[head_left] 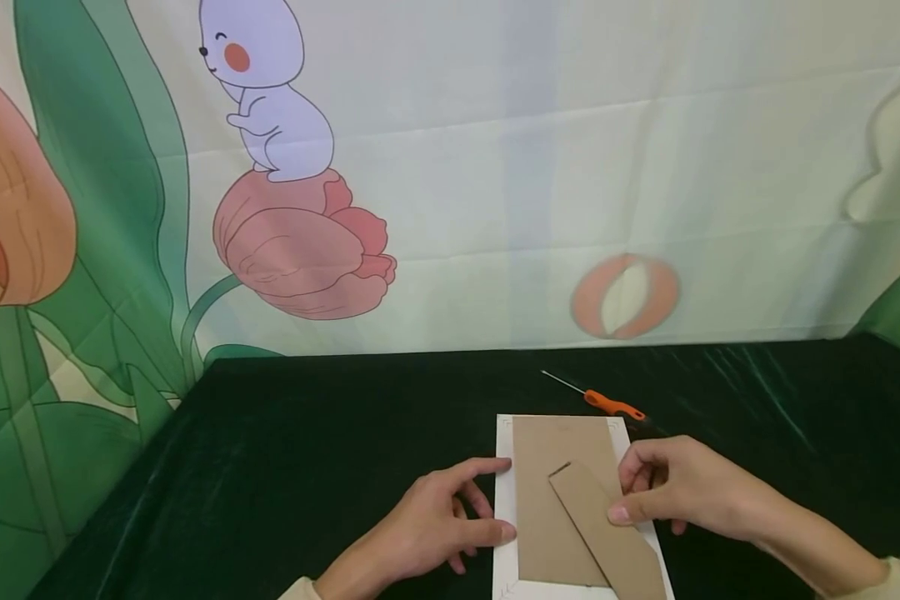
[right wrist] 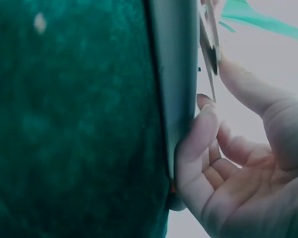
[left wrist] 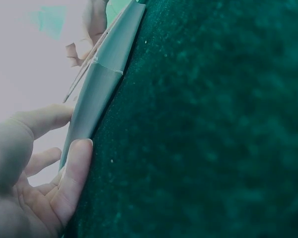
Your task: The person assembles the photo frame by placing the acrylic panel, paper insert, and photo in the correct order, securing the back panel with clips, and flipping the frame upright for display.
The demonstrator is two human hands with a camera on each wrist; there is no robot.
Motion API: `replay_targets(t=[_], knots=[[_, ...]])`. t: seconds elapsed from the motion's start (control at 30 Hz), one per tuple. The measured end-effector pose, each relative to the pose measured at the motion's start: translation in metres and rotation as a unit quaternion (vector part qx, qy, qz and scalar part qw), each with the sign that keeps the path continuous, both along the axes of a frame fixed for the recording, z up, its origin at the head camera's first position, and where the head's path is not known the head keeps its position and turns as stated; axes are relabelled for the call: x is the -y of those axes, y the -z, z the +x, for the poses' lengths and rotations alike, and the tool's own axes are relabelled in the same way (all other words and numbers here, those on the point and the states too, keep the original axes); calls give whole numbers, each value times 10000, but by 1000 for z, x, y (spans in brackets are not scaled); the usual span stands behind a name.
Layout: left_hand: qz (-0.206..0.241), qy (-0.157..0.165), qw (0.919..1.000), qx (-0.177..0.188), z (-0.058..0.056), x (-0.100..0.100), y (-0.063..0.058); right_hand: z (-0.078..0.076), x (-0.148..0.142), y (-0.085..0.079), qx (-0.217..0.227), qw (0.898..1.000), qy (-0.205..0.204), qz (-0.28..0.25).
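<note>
A white picture frame lies face down on the dark green cloth, its brown backing board up. On the board a brown easel leg slants from upper left to lower right. My left hand holds the frame's left edge, thumb and index finger spread along it. In the left wrist view that thumb and a finger meet the frame's side wall. My right hand is at the right edge, its thumb against the easel leg and its fingers curled by the board and frame side.
Behind the frame lies a screwdriver with an orange handle, its shaft pointing left. The dark green velvety cloth covers the table. A printed curtain with flowers and a white animal hangs at the table's back edge.
</note>
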State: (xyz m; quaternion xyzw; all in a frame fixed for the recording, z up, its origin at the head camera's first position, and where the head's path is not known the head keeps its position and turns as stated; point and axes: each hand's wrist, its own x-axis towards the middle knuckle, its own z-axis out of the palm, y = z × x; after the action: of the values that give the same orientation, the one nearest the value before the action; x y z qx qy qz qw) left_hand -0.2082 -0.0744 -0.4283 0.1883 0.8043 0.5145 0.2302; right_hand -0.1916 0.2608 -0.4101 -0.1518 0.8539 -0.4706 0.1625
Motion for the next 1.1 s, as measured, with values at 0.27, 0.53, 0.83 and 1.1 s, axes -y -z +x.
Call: replay_targets(t=[0.27,0.53,0.83,1.1], knots=[[24,13,10000,34,0,0,1,6,4,-5,44,9986,214,490],[30,20,10000,-37,0,0,0,7,7,-8,109,9984,187,524],[46,0,10000,-26,1,1,0,7,11,-8,129,9970,323,697],[40,-20,10000,-45,1,1,0,7,13,-8,71,9960,337,824]])
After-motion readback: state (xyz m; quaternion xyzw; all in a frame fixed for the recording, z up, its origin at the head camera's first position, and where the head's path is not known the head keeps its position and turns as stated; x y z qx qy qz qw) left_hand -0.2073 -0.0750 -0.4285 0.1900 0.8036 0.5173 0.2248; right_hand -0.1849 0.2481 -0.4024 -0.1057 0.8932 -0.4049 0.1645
